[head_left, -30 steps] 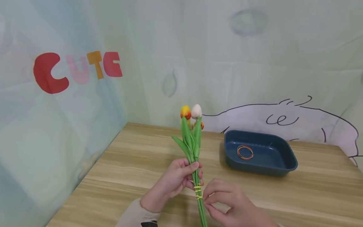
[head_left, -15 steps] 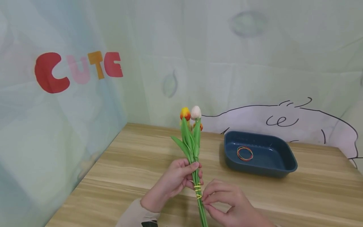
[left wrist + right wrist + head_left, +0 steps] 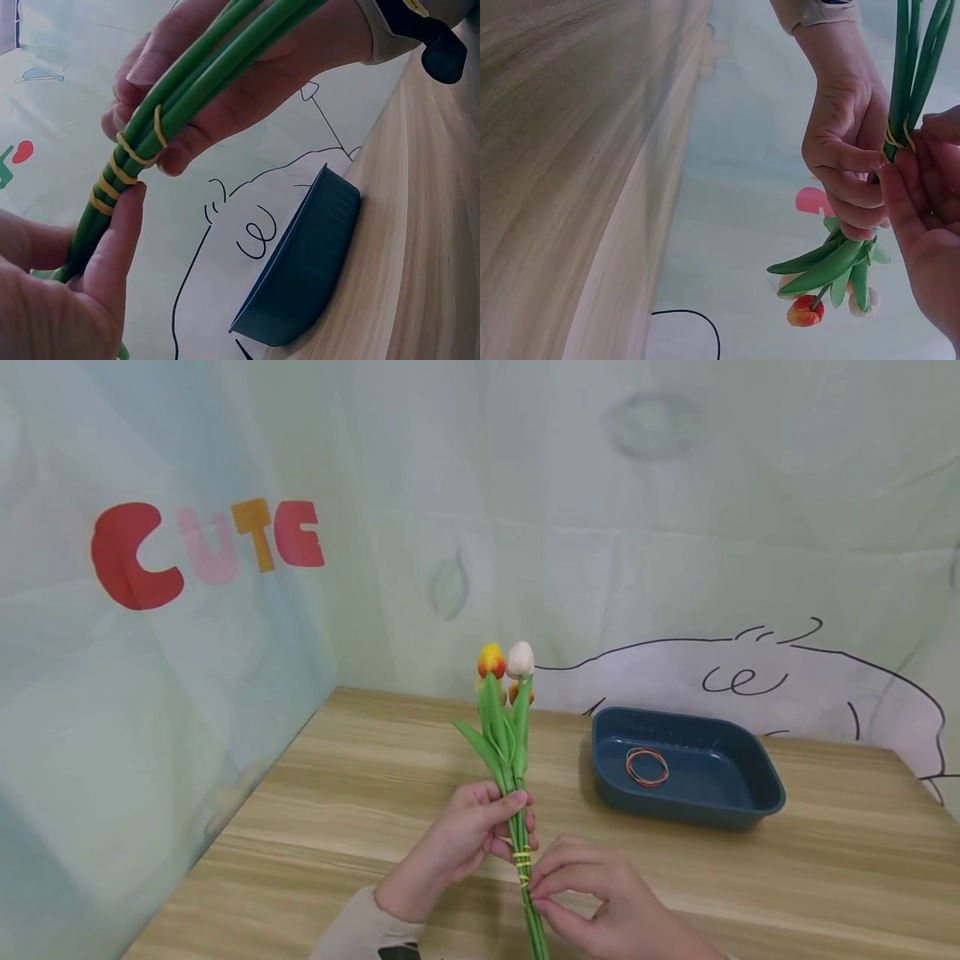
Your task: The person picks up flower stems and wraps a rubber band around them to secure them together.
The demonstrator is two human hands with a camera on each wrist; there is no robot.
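Observation:
A bunch of artificial tulips (image 3: 514, 752), with white and orange-yellow heads and green leaves, stands near upright in the head view. My left hand (image 3: 476, 822) grips its stems below the leaves, thumb across the front. Just under that hand a yellow rubber band (image 3: 112, 180) is wound several times round the stems. In the left wrist view, its last loop sits looser, round only part of the stems. My right hand (image 3: 603, 889) pinches this lower loop with bent fingertips at the stems' right side. The exact fingertip contact is partly hidden.
A dark blue tray (image 3: 697, 814) stands at the back right of the wooden table (image 3: 360, 760). Several coloured rubber bands (image 3: 647, 767) lie inside it, on the left. A printed cloth (image 3: 420, 485) hangs behind the table and along its left side.
My right fingertips have shifted slightly left, closer against the stems, and the lowest loop of the band has changed shape a little. My left hand and the tulips hold nearly still.

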